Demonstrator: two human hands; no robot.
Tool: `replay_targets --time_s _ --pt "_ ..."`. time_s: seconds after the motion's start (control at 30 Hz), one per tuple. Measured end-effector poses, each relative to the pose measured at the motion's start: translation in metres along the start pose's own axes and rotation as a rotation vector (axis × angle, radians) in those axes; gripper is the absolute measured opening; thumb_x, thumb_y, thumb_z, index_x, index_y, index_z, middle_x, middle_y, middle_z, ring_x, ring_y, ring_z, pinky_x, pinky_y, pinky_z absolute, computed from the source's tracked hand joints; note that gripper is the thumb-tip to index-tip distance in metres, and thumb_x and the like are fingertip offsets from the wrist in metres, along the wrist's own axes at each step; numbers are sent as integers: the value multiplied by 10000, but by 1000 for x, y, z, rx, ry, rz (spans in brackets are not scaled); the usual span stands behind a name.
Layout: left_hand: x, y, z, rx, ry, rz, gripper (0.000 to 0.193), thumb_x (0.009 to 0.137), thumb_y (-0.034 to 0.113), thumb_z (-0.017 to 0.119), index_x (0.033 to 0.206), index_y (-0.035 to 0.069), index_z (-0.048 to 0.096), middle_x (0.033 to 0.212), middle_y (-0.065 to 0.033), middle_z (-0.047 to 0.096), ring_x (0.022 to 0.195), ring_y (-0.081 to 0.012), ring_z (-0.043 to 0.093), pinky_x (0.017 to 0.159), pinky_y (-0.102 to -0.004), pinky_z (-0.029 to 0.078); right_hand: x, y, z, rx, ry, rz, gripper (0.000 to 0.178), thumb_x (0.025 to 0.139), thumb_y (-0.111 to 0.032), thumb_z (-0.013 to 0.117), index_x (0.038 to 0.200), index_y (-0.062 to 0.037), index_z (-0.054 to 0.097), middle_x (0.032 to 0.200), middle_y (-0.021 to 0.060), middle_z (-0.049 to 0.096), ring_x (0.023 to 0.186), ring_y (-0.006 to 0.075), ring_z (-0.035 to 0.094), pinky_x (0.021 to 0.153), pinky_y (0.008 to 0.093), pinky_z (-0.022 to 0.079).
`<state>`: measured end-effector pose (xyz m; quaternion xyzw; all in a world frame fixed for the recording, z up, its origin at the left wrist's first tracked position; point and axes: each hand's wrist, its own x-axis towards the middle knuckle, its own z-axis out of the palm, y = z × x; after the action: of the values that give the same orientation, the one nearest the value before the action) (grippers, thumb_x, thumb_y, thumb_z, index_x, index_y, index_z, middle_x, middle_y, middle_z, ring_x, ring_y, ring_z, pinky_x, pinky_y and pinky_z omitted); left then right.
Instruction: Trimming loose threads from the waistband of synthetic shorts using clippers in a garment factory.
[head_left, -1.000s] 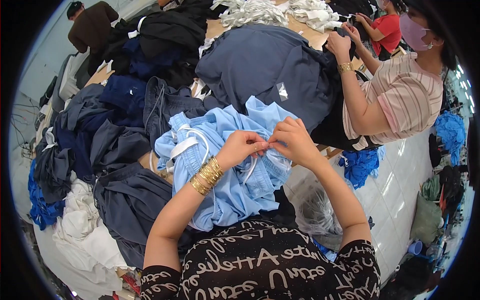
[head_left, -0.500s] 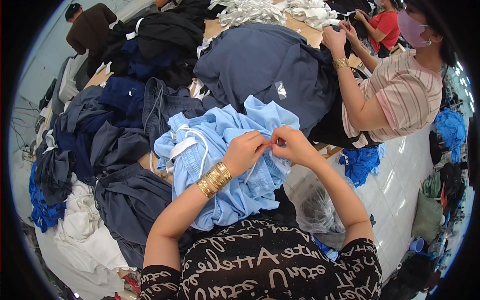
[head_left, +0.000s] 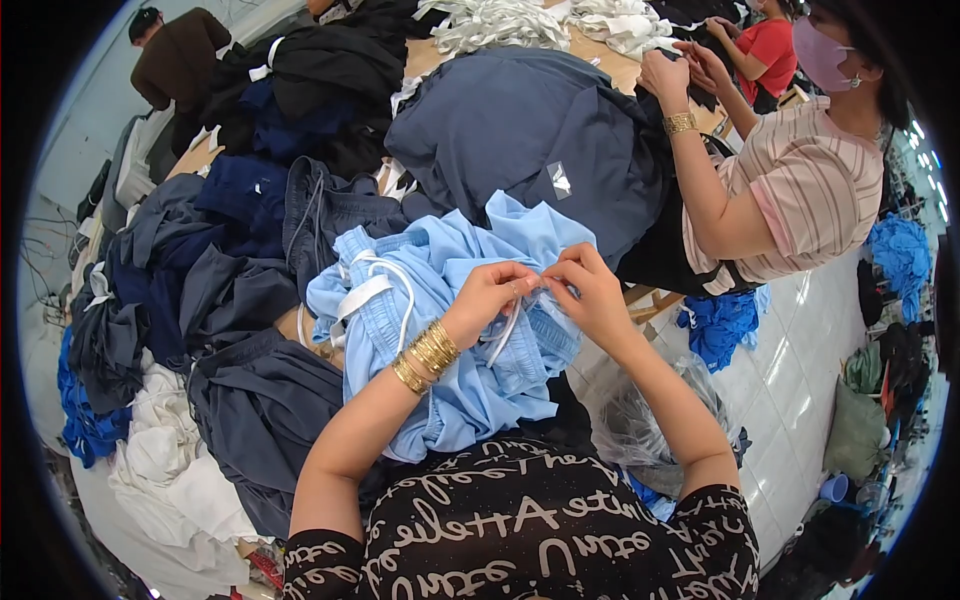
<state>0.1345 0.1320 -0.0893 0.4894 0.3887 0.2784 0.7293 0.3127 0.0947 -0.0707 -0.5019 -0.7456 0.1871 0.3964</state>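
Note:
Light blue garments (head_left: 460, 385) with gathered elastic waistbands lie heaped in front of me. A white drawstring (head_left: 508, 335) hangs from the fingers of my left hand (head_left: 490, 297), which are pinched together on it. Gold bangles circle that wrist. My right hand (head_left: 590, 290) meets it fingertip to fingertip, thumb and index finger closed in a pinch; whatever lies between them is too small to make out. Another white cord (head_left: 408, 300) loops over the waistband to the left, beside a white strip (head_left: 364, 296).
A large dark grey garment pile (head_left: 520, 140) covers the table beyond. Dark trousers (head_left: 265, 410) and white cloth (head_left: 165, 470) lie left. A masked co-worker (head_left: 790, 190) stands at the right, hands raised. A clear plastic bag (head_left: 650, 415) sits below my right forearm.
Both hands stay close together over the light blue garments. My right fingers have shifted slightly and spread a little, and more white cord shows below my left fingers.

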Motion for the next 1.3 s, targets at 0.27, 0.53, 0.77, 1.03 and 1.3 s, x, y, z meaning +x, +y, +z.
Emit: replay_targets --time_s 0.27,0.53,0.77,1.03,1.3 --pt "1 -2 6 -61 72 10 132 849 152 600 892 31 632 717 39 567 577 -19 430 524 -172 349 0 -6 5 -93 19 -101 106 709 -16 625 769 8 542 906 93 513 771 253 562 656 331 474" --pt "3 -9 10 86 122 150 117 835 135 619 863 22 631 715 21 585 574 -24 450 504 -172 349 4 -6 4 -81 16 11 136 665 -3 613 711 10 486 865 90 495 789 252 541 677 319 461" --pt "3 -8 -2 51 122 44 135 823 140 632 863 12 644 724 11 605 620 -29 497 537 -179 390 10 0 -18 42 2 122 134 638 -76 663 735 -39 579 857 71 504 830 239 522 731 330 430" --pt "3 -8 3 77 104 93 140 822 150 638 870 19 648 718 19 602 614 -26 486 532 -175 380 6 -7 -7 -205 -77 -34 155 651 -100 693 707 -39 562 920 65 520 860 244 491 763 329 396" --pt "4 -9 5 148 97 135 148 811 155 649 829 8 650 699 2 618 613 -42 515 546 -193 405 10 -5 -15 -92 -67 -36 127 626 -67 630 692 -34 527 924 73 510 870 238 480 744 347 384"
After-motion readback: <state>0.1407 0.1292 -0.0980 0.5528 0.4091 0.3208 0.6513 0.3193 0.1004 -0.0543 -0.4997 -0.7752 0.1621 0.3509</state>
